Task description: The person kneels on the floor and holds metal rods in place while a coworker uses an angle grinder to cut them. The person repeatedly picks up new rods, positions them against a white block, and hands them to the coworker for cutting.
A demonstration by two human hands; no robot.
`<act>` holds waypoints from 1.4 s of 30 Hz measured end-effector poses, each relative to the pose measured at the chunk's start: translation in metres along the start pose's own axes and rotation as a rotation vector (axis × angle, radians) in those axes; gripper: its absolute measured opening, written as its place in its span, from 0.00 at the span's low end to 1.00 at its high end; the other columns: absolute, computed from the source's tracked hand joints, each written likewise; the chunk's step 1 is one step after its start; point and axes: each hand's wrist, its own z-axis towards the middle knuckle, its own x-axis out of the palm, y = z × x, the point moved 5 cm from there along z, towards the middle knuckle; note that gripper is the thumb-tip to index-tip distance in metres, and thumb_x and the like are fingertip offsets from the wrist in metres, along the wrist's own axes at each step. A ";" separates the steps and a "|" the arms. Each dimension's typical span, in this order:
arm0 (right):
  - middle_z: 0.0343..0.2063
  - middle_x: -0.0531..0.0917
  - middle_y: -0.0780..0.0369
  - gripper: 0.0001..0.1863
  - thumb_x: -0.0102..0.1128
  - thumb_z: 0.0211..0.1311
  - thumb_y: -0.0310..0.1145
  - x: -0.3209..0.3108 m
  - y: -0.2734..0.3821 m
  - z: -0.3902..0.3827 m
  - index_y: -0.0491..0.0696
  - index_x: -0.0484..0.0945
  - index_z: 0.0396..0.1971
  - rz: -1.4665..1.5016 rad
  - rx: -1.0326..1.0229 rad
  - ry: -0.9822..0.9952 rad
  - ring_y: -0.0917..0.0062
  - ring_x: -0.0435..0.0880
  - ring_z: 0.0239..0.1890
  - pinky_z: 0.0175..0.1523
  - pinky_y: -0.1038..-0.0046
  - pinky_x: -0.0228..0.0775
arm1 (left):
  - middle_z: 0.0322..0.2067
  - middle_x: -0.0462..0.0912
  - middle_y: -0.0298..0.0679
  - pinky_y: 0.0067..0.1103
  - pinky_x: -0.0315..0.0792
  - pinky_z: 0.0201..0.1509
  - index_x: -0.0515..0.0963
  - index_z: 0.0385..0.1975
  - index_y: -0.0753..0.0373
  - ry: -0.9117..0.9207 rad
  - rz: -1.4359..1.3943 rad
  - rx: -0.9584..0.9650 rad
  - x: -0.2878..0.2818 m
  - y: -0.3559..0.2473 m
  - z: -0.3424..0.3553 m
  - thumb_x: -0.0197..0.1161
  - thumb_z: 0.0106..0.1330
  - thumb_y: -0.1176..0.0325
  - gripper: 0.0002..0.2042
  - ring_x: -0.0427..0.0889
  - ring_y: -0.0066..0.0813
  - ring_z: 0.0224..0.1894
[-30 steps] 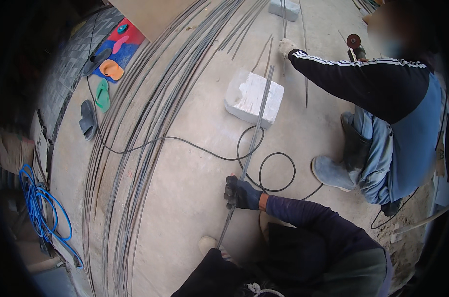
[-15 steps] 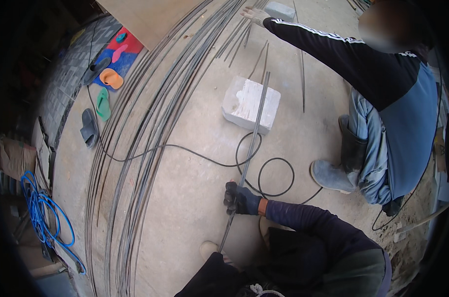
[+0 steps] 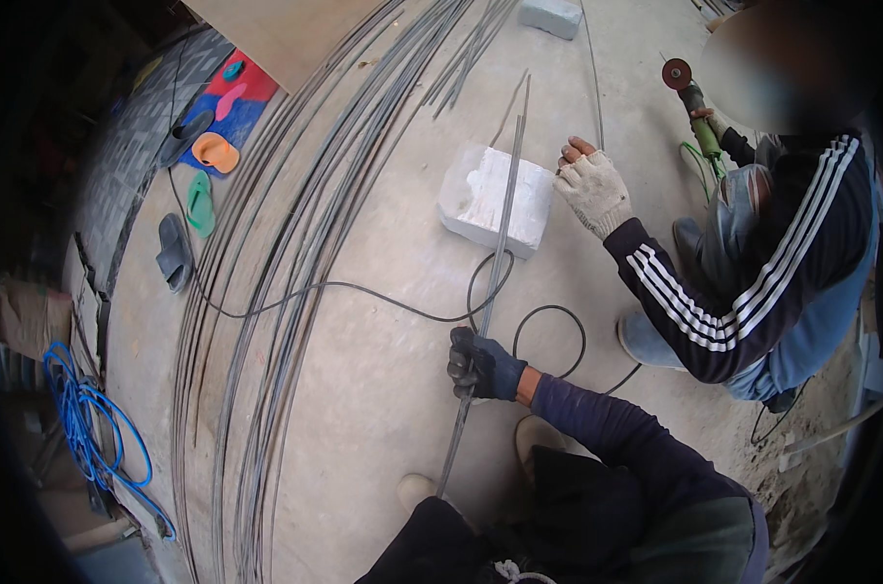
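- Head cam: R hand (image 3: 486,366), lower ctr, fingers clenched on metal rods (image 3: 508,195) lying across white block (image 3: 470,200), upper ctr. L hand out of view, fingers can't tell.
- Vs 0.5s ago: co-worker's gloved hand (image 3: 594,190) swung from upper ctr to blk's R side; grinder (image 3: 690,95) now visible, upper R.
- So: rods held, co-worker's hand nearer.

The thin rods (image 3: 508,200) looked like grey metal with a dull, matt surface, as did the long bars (image 3: 295,219) on the smooth, matt, concrete-like floor (image 3: 373,419). The white block (image 3: 475,190) under the rods appeared chalky and rough. The right hand (image 3: 485,367) wore a dark cloth glove (image 3: 505,377) with faintly shiny fingers; a co-worker's pale glove (image 3: 600,192) was coarse knit. By the floor's left edge, the coiled hose (image 3: 74,419) was glossy blue plastic, the orange slipper (image 3: 216,152) smooth and rubbery.
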 end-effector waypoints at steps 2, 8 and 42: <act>0.22 0.74 0.75 0.14 0.48 0.74 0.52 -0.008 0.031 0.008 0.63 0.72 0.29 -0.092 -0.060 0.003 0.81 0.69 0.19 0.29 0.69 0.68 | 0.31 0.84 0.47 0.36 0.74 0.39 0.81 0.33 0.65 0.004 -0.010 0.007 0.001 -0.001 -0.002 0.50 0.74 0.53 0.20 0.83 0.45 0.33; 0.29 0.77 0.68 0.10 0.56 0.72 0.41 0.019 0.067 0.002 0.53 0.73 0.31 -0.226 -0.232 -0.271 0.84 0.74 0.23 0.35 0.72 0.74 | 0.30 0.84 0.48 0.38 0.74 0.38 0.81 0.32 0.64 0.087 -0.084 0.017 0.010 -0.030 -0.006 0.49 0.74 0.53 0.21 0.83 0.47 0.33; 0.25 0.79 0.66 0.08 0.62 0.67 0.38 -0.003 0.154 -0.013 0.53 0.75 0.32 -0.242 -0.378 -0.365 0.76 0.81 0.27 0.30 0.71 0.74 | 0.21 0.74 0.35 0.24 0.69 0.28 0.77 0.35 0.66 0.248 0.049 0.786 0.073 -0.136 0.027 0.46 0.75 0.52 0.21 0.73 0.23 0.22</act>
